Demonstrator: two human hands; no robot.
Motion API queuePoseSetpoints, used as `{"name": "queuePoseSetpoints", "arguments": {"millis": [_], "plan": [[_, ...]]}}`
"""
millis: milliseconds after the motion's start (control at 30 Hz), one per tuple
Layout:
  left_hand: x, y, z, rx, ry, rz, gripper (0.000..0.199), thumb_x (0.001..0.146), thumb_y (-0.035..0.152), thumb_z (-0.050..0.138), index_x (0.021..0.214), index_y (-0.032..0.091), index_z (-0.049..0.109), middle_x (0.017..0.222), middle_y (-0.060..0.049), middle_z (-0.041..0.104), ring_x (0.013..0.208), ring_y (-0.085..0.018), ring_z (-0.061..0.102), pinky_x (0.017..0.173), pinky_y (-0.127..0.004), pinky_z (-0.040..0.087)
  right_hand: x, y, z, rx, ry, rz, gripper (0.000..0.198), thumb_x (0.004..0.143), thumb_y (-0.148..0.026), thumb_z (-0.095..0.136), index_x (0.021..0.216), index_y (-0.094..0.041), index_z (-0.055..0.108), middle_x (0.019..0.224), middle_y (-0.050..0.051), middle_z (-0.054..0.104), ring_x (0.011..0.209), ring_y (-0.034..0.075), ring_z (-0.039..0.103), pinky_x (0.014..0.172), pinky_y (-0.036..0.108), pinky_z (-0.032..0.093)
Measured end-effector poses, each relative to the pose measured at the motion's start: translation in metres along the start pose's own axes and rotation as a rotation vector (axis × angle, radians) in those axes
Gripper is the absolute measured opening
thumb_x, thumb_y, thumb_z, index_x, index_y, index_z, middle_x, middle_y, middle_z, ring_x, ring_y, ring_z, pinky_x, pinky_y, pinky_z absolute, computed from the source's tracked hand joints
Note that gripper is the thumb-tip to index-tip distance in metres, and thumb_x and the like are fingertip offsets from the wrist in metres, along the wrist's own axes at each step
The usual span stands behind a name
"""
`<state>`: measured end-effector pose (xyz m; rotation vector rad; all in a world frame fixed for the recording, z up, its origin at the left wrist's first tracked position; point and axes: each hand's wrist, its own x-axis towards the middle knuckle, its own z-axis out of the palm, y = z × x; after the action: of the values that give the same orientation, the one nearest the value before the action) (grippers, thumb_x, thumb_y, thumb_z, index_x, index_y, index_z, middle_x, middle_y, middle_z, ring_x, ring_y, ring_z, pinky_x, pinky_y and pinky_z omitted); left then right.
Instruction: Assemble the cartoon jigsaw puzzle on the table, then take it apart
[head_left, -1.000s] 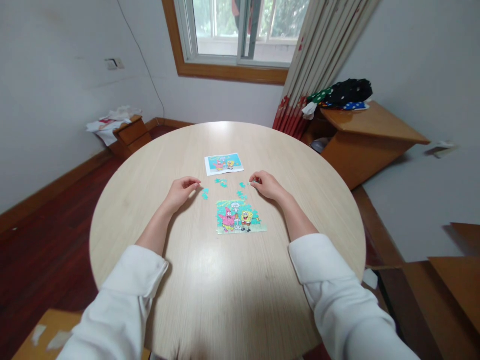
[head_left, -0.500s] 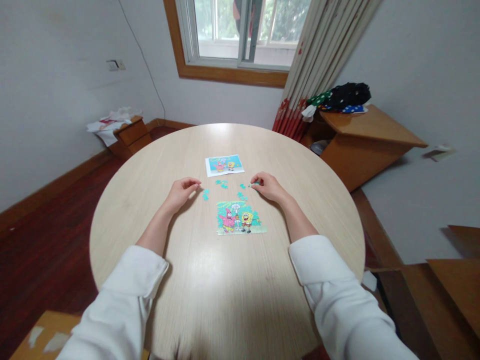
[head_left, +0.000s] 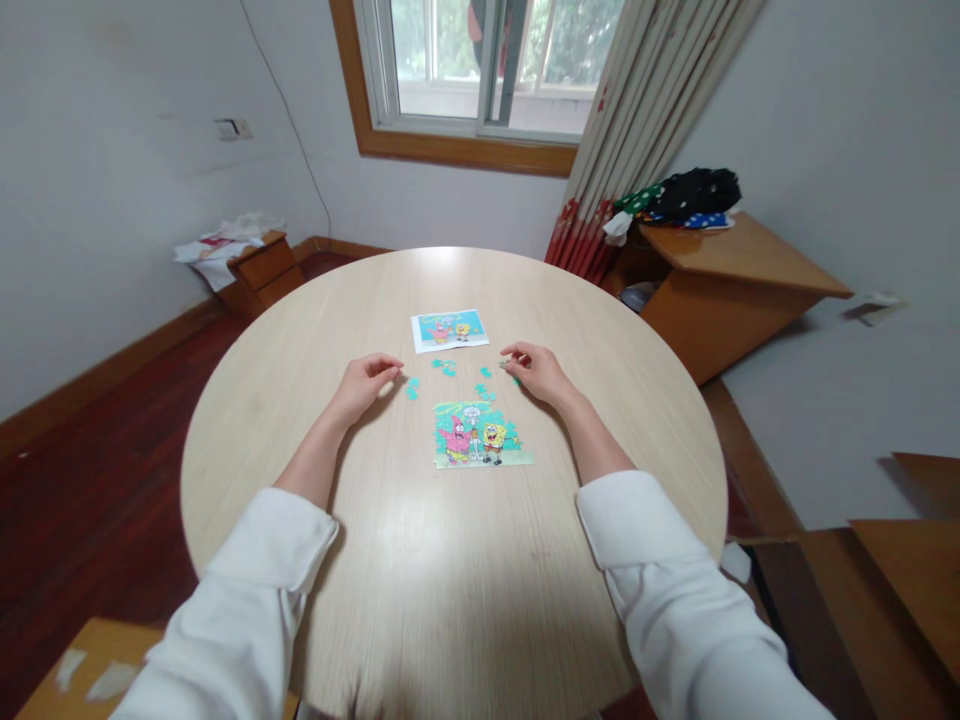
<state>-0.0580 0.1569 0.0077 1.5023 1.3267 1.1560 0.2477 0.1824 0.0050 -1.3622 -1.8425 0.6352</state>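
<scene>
A partly assembled jigsaw puzzle (head_left: 474, 436) with cartoon figures lies flat on the round table, its right and upper edges uneven. My left hand (head_left: 367, 385) hovers left of the loose pieces, thumb and fingers pinched together; whatever may be between them is too small to make out. Closest to it are small turquoise puzzle pieces (head_left: 412, 388). On the right, my right hand (head_left: 540, 372) pinches a small puzzle piece (head_left: 505, 364) at its fingertips. Other loose pieces (head_left: 444, 367) lie between the hands, and more turquoise pieces (head_left: 482, 391) sit just above the puzzle.
Behind the loose pieces lies a reference picture sheet (head_left: 450, 330) of the same scene. The round wooden table (head_left: 420, 580) fills the middle. Beyond it are a curtain (head_left: 637, 100), a tilted wooden cabinet (head_left: 750, 270) with cloths on top, and a small drawer unit (head_left: 266, 270).
My right fingertips have risen slightly and turned with the piece, and a turquoise piece beneath that hand shows more. My left hand stays nearly where it was.
</scene>
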Motion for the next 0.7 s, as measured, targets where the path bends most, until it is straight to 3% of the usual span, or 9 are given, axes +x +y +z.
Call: {"name": "queuePoseSetpoints", "arguments": {"millis": [167,400,533,700], "plan": [[-0.002,0.002,0.002,0.013,-0.073,0.03,0.022,0.067,0.036,0.067,0.079,0.017,0.066,0.078,-0.006,0.069,0.075,-0.017,0.062,0.076,-0.034,0.048,0.004,-0.027,0.008,0.037,0.011,-0.016,0.017,0.08,-0.021,0.053,0.084,-0.016,0.068,0.086,0.007,0.064,0.072,0.014,0.053,0.073,0.03,0.044],[-0.008,0.013,0.009,0.049,-0.326,0.053,0.025,0.065,0.04,0.069,0.066,0.015,0.066,0.073,-0.008,0.068,0.069,-0.016,0.059,0.068,-0.032,0.047,-0.009,-0.077,0.048,0.267,-0.273,-0.016,0.009,0.081,-0.018,0.052,0.084,-0.018,0.06,0.078,0.002,0.059,0.065,0.011,0.05,0.064,0.026,0.043],[-0.011,0.02,0.015,0.059,-0.433,0.057,0.029,0.065,0.043,0.07,0.069,0.014,0.069,0.073,-0.008,0.069,0.067,-0.016,0.058,0.066,-0.032,0.046,-0.015,-0.085,0.068,0.377,-0.339,0.062,0.002,0.076,-0.016,0.057,0.077,-0.017,0.059,0.068,-0.001,0.058,0.061,0.01,0.051,0.059,0.024,0.042],[-0.012,0.022,0.016,0.062,-0.456,0.063,0.034,0.067,0.047,0.069,0.072,0.013,0.07,0.068,-0.007,0.068,0.063,-0.014,0.057,0.062,-0.03,0.046,-0.019,-0.085,0.075,0.424,-0.347,0.13,0.007,0.072,-0.02,0.064,0.072,-0.015,0.058,0.059,-0.002,0.056,0.054,0.009,0.051,0.052,0.021,0.04]]}}
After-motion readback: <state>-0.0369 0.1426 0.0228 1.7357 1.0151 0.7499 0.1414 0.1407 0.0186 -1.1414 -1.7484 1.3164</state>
